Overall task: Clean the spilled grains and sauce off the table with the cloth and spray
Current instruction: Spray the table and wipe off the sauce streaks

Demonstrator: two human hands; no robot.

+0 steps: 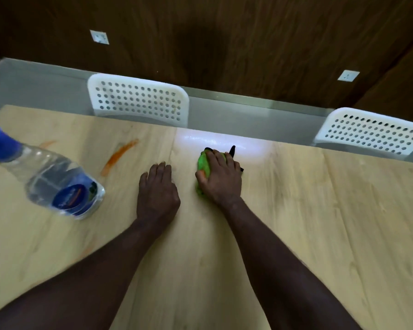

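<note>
On the pale wooden surface (296, 222), before a dark panelled wall (224, 44), the right hand (221, 177) has its grip curled over a bunched green cloth (204, 163) near the middle, its long axis running away from the person. The left hand (156, 189) lies flat beside it, holding nothing. Best, I judge, to press firmly and carry the cloth left along the orange sauce streak (119, 157), which slants near-left to far-right.

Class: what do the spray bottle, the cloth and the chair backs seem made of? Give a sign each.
Clear spray bottle: glossy plastic, see-through. Green cloth: soft fabric, probably microfibre, bunched under the right hand. White perforated chair backs: likely moulded matte plastic.
</note>
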